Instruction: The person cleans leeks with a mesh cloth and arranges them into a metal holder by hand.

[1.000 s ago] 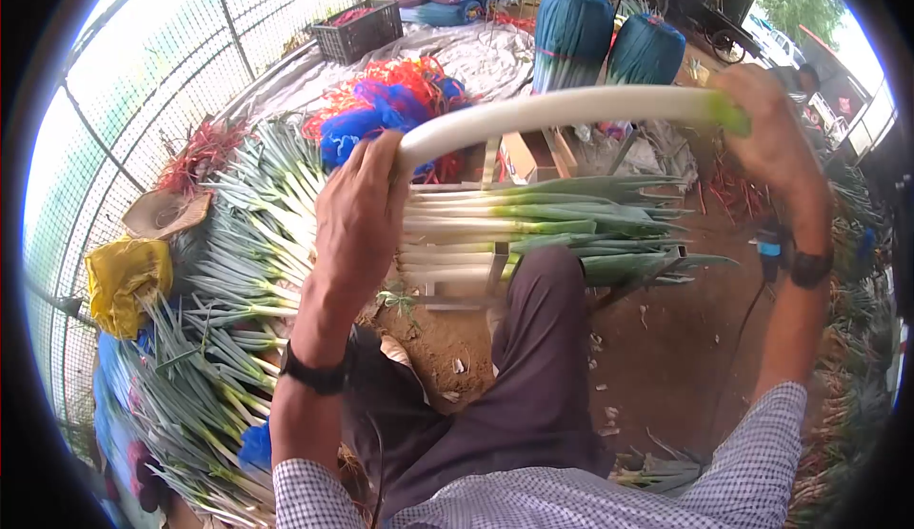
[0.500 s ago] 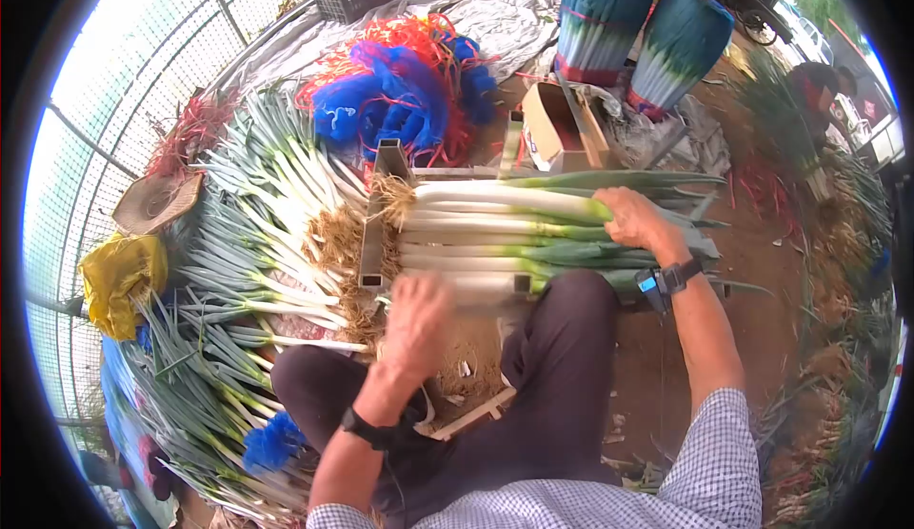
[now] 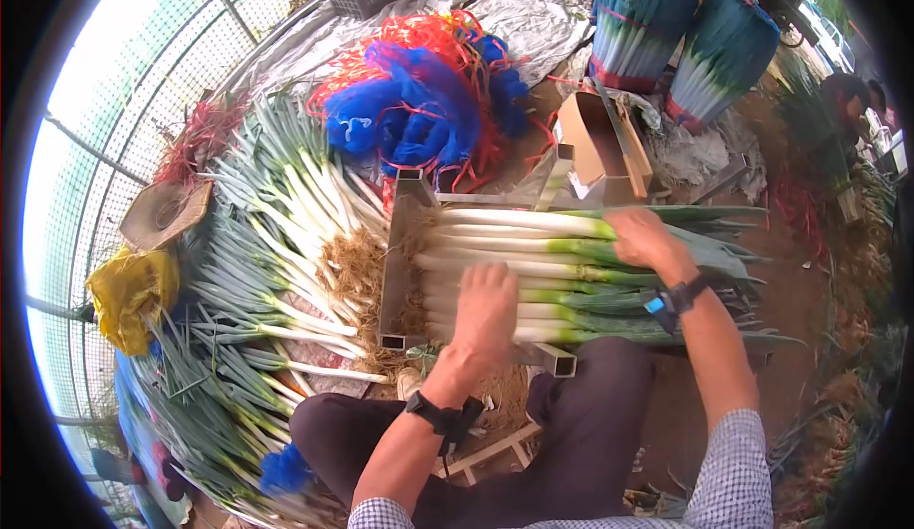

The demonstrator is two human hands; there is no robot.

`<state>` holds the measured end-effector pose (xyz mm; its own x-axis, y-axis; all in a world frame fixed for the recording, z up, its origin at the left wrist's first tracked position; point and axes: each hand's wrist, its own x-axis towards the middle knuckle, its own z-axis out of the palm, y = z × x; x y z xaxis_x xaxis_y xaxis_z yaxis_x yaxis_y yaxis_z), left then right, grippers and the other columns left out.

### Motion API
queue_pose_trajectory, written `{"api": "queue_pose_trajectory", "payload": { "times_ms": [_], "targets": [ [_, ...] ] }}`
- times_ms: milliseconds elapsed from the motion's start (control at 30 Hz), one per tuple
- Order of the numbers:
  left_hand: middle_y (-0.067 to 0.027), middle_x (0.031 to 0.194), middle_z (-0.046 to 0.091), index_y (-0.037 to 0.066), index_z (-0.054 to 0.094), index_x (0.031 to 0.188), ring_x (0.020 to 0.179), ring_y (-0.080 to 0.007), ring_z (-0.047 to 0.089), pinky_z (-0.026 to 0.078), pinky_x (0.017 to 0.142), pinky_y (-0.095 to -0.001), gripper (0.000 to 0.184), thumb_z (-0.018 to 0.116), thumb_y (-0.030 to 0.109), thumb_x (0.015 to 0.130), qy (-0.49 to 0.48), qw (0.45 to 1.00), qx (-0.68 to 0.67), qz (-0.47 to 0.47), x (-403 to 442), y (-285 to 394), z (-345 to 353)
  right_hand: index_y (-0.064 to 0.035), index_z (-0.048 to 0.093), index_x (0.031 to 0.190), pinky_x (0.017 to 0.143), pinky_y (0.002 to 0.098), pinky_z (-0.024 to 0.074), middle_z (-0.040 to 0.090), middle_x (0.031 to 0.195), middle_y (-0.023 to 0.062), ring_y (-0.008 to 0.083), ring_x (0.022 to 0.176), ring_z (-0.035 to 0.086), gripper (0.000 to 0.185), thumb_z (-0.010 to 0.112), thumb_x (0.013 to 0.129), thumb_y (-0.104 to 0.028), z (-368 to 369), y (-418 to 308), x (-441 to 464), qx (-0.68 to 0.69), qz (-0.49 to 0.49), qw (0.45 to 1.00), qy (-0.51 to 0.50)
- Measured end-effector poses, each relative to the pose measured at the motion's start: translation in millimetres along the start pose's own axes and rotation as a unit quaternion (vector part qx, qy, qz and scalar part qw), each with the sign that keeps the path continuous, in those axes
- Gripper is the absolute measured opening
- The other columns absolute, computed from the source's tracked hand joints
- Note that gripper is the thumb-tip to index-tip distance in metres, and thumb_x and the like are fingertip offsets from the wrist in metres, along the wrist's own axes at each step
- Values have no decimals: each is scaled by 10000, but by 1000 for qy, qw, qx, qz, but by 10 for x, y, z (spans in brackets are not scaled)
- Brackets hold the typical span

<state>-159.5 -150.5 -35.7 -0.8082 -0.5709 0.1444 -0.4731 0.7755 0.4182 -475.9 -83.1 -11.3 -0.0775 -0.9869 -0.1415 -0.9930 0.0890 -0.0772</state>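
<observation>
A row of leeks (image 3: 514,243) lies side by side in a metal frame (image 3: 398,272), roots against its left bar and green leaves to the right. My right hand (image 3: 643,241) is closed around a leek at the far side of the row, where white turns green. My left hand (image 3: 486,312) is over the white stalks nearer my knees; its fingers are blurred, and whether they grip a stalk cannot be made out. Left of the frame, a big pile of loose leeks (image 3: 286,310) points its roots toward the bar.
Blue netting (image 3: 409,115) lies tangled with red ties (image 3: 419,29) beyond the frame. A cardboard box (image 3: 595,139) and wrapped leek bundles (image 3: 643,24) stand farther back. At left are a straw hat (image 3: 167,215) and a yellow bag (image 3: 133,296). Another person (image 3: 843,110) is at far right.
My left hand has moved right and away from me, from the frame's near left corner onto the white stalks. My right hand still holds the far leek. The whole view has shifted a little.
</observation>
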Motion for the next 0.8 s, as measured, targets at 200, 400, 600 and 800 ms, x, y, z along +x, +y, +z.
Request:
{"api": "queue_pose_trajectory", "payload": {
  "times_ms": [200, 400, 600, 800],
  "targets": [
    [-239, 1427, 522, 20, 521, 1430, 1382, -419, 429, 284, 1187, -559, 589, 695, 246, 915, 100, 990, 94, -36, 768, -477, 186, -18, 685, 874, 709, 495, 526, 708, 862, 175, 371, 833, 693, 97, 662, 781, -34, 360, -166, 598, -22, 23, 999, -18],
    [-146, 1265, 604, 97, 648, 1262, 1239, -365, 478, 309, 1083, -515, 430, 698, 332, 906, 82, 996, 16, -28, 1024, -1000, 688, -48, 649, 1038, 852, 423, 479, 684, 920, 117, 296, 956, 641, 249, 641, 790, -28, 349, 25, 31, -75, -3, 986, 149],
    [-104, 1129, 635, 128, 670, 1125, 1154, -331, 504, 314, 1062, -489, 326, 739, 336, 884, 105, 991, -55, -56, 1010, -1075, 681, -34, 681, 926, 797, 453, 539, 709, 881, 162, 338, 896, 697, 114, 625, 826, -43, -82, -7, 72, -82, 44, 995, 36],
    [-109, 1153, 662, 142, 704, 1139, 1202, -317, 501, 301, 1074, -487, 328, 712, 380, 914, 98, 993, 29, -62, 1093, -1169, 835, -49, 711, 983, 862, 496, 559, 732, 946, 197, 381, 990, 708, 178, 741, 832, -137, 111, 387, 431, 8, 55, 996, -68]
  ]
}}
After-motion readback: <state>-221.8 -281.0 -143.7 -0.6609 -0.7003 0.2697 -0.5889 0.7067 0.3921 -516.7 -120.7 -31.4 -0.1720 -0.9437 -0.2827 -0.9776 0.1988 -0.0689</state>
